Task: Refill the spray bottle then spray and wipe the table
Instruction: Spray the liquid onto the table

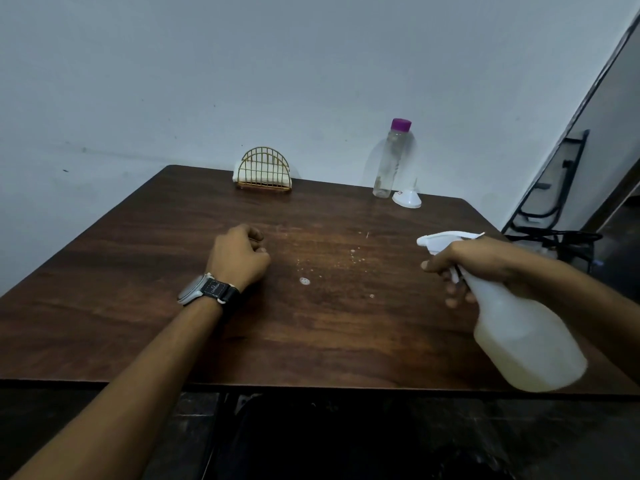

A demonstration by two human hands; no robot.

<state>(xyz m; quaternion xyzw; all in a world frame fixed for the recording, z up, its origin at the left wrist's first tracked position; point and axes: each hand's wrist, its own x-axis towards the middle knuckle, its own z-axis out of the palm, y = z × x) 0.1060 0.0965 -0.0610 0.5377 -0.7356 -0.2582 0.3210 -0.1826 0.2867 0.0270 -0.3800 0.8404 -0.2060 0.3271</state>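
Note:
My right hand [485,261] grips a white translucent spray bottle [526,344] by its neck, a finger on the trigger, nozzle pointing left over the dark wooden table [138,306]. Pale liquid fills the bottle's lower part. Small droplets [304,280] lie on the table's middle. My left hand [239,258], wearing a wristwatch, rests as a closed fist on the table left of the droplets, holding nothing visible. A clear bottle with a purple cap [389,161] stands at the back right, with a white funnel [408,199] upside down beside it.
A gold wire holder with white napkins [263,171] stands at the table's back edge against the wall. A black metal chair frame [554,202] leans at the right beyond the table. The table's front edge runs just below my forearms.

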